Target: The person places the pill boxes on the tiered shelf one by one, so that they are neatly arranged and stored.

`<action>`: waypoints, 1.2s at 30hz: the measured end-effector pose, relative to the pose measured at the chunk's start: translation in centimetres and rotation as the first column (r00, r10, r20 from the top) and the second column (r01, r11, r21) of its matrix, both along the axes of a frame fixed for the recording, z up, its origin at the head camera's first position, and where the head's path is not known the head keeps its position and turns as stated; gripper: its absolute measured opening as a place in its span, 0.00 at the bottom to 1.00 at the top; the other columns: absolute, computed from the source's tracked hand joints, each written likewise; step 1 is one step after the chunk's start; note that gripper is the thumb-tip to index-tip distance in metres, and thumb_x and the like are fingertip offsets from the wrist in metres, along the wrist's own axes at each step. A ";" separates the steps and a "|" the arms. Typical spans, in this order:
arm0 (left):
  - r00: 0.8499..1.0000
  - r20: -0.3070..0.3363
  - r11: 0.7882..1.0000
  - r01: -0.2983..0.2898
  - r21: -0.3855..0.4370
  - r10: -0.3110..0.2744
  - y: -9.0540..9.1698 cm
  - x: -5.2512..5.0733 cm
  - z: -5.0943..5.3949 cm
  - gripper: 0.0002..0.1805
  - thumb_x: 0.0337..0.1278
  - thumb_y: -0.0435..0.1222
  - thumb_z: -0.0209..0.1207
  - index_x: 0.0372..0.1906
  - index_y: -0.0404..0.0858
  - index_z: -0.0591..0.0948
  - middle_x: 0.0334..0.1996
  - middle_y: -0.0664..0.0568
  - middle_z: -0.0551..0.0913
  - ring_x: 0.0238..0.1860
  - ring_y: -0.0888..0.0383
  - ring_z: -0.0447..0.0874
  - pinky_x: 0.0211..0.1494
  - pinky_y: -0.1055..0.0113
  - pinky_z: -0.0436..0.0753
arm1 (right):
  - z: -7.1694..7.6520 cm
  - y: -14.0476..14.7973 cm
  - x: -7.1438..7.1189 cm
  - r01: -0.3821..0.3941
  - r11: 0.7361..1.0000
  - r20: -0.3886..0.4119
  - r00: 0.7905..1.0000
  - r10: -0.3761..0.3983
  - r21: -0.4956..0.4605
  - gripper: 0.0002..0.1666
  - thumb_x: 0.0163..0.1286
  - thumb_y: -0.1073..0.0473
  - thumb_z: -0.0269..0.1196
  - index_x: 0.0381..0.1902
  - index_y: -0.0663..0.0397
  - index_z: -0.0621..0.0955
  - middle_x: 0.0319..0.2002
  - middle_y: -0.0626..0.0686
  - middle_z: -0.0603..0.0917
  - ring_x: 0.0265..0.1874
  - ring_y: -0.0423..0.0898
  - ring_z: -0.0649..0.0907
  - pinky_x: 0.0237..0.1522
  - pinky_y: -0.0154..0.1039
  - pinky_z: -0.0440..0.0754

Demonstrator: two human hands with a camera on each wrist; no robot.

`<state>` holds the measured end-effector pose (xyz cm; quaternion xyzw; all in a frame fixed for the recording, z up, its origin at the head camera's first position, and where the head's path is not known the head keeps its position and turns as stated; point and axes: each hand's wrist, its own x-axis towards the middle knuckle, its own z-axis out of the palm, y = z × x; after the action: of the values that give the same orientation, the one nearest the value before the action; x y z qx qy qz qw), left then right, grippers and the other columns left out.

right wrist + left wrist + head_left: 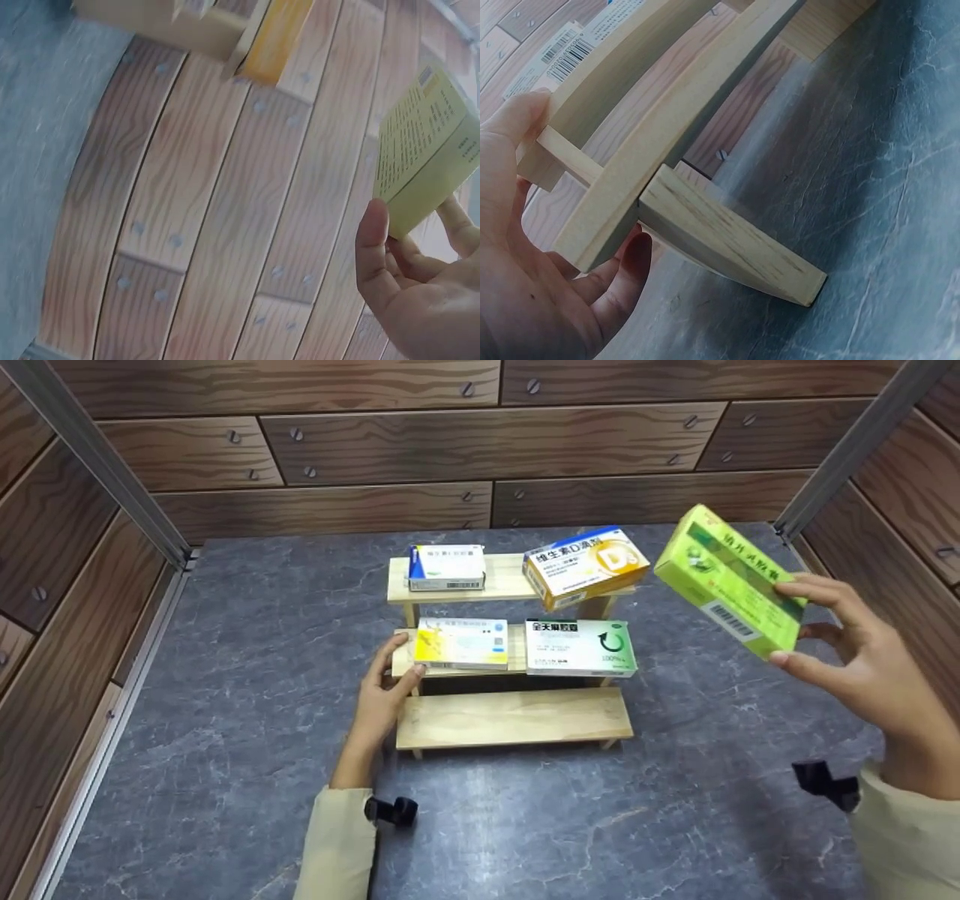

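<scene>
A green medicine box [731, 581] is pinched between the thumb and fingers of my right hand [862, 660], up in the air right of a three-step wooden rack [517, 716]. The right wrist view shows the printed side of that medicine box [424, 142] above the fingertips. My left hand [382, 697] grips the left end of the rack's middle step. In the left wrist view its thumb and fingers lie around the wooden end [604, 225]. Beside it lies a white and yellow medicine box [465, 643], with a white and green medicine box [581, 649] to its right.
The top step holds a white and blue medicine box [448, 568] and a tilted orange and white vitamin D box [585, 566] overhanging the front edge. Wood-patterned walls [375, 450] with metal corner posts [112, 472] enclose the grey marbled surface [247, 682].
</scene>
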<state>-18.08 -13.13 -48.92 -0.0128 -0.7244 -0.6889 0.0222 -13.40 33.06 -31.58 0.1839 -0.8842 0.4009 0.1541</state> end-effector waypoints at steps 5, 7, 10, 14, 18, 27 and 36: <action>1.000 0.009 1.000 -0.012 0.002 0.012 0.0 0.0 -0.1 0.31 0.63 0.36 0.60 0.70 0.46 0.66 0.65 0.41 0.69 0.42 0.45 0.81 0.34 0.69 0.75 | -0.1 -1.9 0.6 -0.151 0.988 -0.008 0.989 0.151 -0.035 0.44 0.43 0.87 0.63 0.63 0.71 0.70 0.65 0.48 0.69 0.55 0.39 0.73 0.47 0.21 0.73; 1.000 0.014 1.000 -0.018 0.001 0.018 0.1 0.0 -0.1 0.31 0.62 0.36 0.60 0.70 0.47 0.67 0.62 0.40 0.71 0.43 0.45 0.80 0.36 0.69 0.76 | -0.3 -2.7 0.8 -0.211 0.976 0.010 0.977 0.212 -0.046 0.44 0.42 0.86 0.64 0.62 0.72 0.70 0.65 0.50 0.69 0.55 0.39 0.74 0.48 0.23 0.73; 1.000 0.020 1.000 -0.021 0.002 0.021 0.1 0.0 -0.2 0.31 0.62 0.36 0.60 0.70 0.47 0.67 0.58 0.39 0.73 0.45 0.43 0.81 0.39 0.68 0.78 | -0.4 -3.6 1.2 -0.271 0.961 0.067 0.959 0.274 -0.043 0.43 0.42 0.84 0.65 0.61 0.73 0.70 0.66 0.49 0.67 0.56 0.39 0.73 0.51 0.24 0.73; 1.000 0.017 1.000 -0.017 0.008 0.017 0.1 0.0 -0.2 0.31 0.63 0.36 0.60 0.70 0.47 0.67 0.63 0.39 0.70 0.48 0.40 0.80 0.41 0.67 0.79 | -1.0 -4.3 1.6 -0.360 0.933 0.092 0.928 0.361 -0.022 0.44 0.40 0.82 0.67 0.61 0.70 0.71 0.68 0.49 0.66 0.58 0.39 0.73 0.52 0.24 0.74; 1.000 0.008 1.000 -0.009 0.018 0.009 0.0 0.0 -0.1 0.31 0.63 0.36 0.60 0.70 0.47 0.66 0.69 0.41 0.65 0.48 0.39 0.79 0.42 0.67 0.79 | -2.3 -4.8 1.9 -0.484 0.875 0.089 0.871 0.483 -0.017 0.45 0.40 0.79 0.69 0.61 0.67 0.72 0.68 0.54 0.66 0.58 0.39 0.73 0.50 0.26 0.76; 1.000 0.002 1.000 -0.009 0.007 0.009 0.0 0.0 0.0 0.30 0.63 0.35 0.59 0.70 0.45 0.67 0.67 0.41 0.67 0.44 0.44 0.79 0.39 0.68 0.77 | -6.4 -5.3 2.4 -0.543 0.837 0.310 0.808 0.500 0.064 0.44 0.46 0.71 0.71 0.64 0.49 0.73 0.67 0.57 0.64 0.52 0.35 0.72 0.47 0.32 0.77; 1.000 0.013 1.000 -0.026 0.004 0.026 0.1 0.0 0.1 0.31 0.63 0.35 0.60 0.70 0.46 0.67 0.67 0.40 0.67 0.42 0.46 0.80 0.38 0.69 0.77 | -9.3 -5.5 1.0 -0.476 0.871 0.465 0.803 0.373 0.123 0.39 0.52 0.65 0.69 0.63 0.39 0.73 0.69 0.61 0.62 0.59 0.35 0.67 0.51 0.42 0.78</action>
<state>-18.10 -12.99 -48.83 0.0013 -0.7234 -0.6899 0.0267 -12.40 27.52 -40.91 0.3032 -0.8723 0.3486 -0.1599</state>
